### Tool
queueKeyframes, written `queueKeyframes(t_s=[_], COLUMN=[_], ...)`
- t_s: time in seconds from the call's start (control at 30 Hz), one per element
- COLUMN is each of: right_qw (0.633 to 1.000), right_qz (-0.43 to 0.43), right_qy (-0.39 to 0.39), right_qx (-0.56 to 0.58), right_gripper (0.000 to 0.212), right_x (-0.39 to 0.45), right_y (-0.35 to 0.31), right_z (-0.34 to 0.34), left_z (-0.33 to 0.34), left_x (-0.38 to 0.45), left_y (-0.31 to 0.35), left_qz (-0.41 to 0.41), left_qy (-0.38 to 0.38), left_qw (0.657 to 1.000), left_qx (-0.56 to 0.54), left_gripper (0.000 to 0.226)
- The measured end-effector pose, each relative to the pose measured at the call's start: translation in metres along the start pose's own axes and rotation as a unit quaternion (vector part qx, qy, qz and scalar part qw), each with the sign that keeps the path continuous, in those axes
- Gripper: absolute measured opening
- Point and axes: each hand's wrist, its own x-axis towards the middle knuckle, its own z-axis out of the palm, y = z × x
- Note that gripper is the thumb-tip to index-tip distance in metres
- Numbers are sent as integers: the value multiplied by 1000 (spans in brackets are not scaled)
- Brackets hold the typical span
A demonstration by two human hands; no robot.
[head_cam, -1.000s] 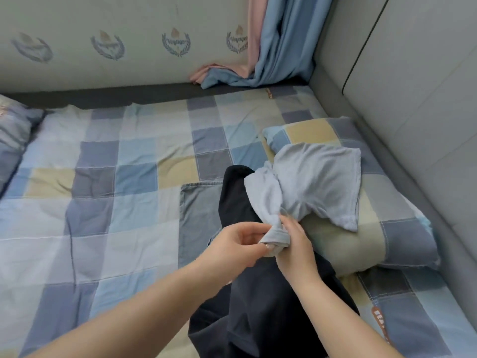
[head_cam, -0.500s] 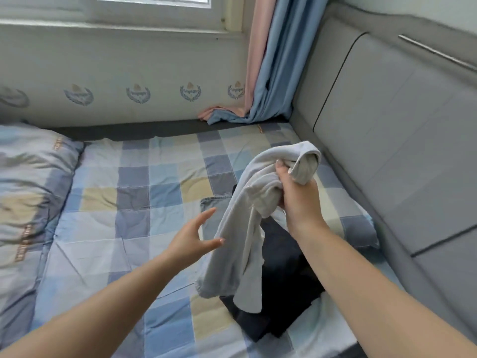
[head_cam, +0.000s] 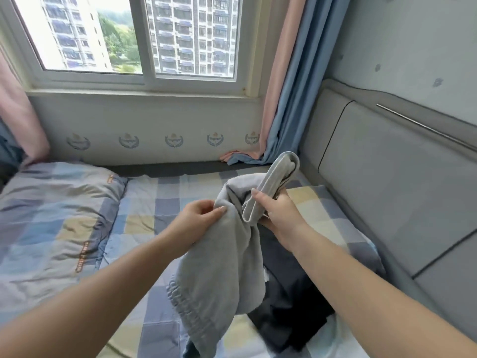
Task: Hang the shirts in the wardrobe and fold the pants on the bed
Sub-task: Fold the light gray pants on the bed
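A light grey garment (head_cam: pixel 219 267) with an elastic waistband hangs in the air above the bed (head_cam: pixel 160 210). My right hand (head_cam: pixel 277 210) grips one bunched end of it, which sticks up past my fingers. My left hand (head_cam: pixel 198 220) pinches another part of the grey fabric just to the left. Under the hanging cloth, a dark navy garment (head_cam: pixel 291 311) lies crumpled on the checked sheet.
A checked pillow (head_cam: pixel 343 228) lies against the grey padded headboard (head_cam: pixel 402 182) on the right. A folded checked quilt (head_cam: pixel 51 223) fills the left. Behind the bed are a window (head_cam: pixel 139 37) and pink-and-blue curtains (head_cam: pixel 289 86).
The grey garment has been lifted off the pillow into the air. My left hand let go, then took hold of the fabric again. The view has tilted up to the window.
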Motion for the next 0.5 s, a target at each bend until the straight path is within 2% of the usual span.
queueKeyframes(t_s=[0.07,0.2,0.3,0.37,0.43,0.5], right_qw=[996,974,950,942,950,968], right_qz=[-9,-13,-45,-53,-55,-80], right_qy=[-41,-135,-196,-174,-136,-117], right_qx=[-74,-179,-238,-283,-277,-207], right_gripper=[50,94,95,95,80,62], right_x=[-25,-72,-94,-97,-93,-90], right_y=[11,28,35,37,33,21], right_z=[16,36,47,51,56,62], left_z=[-11,-28,-41,-47,-52,-60], left_x=[-7,-13,-13,-13,-14,-15], left_y=[12,39,61,74,84,89], left_qz=[4,2,3,4,11,27], left_qy=[28,73,106,107,104,109], left_qw=[998,986,973,969,966,964], left_qx=[-53,-153,-205,-223,-238,-239], left_gripper=[17,17,15,13,12,18])
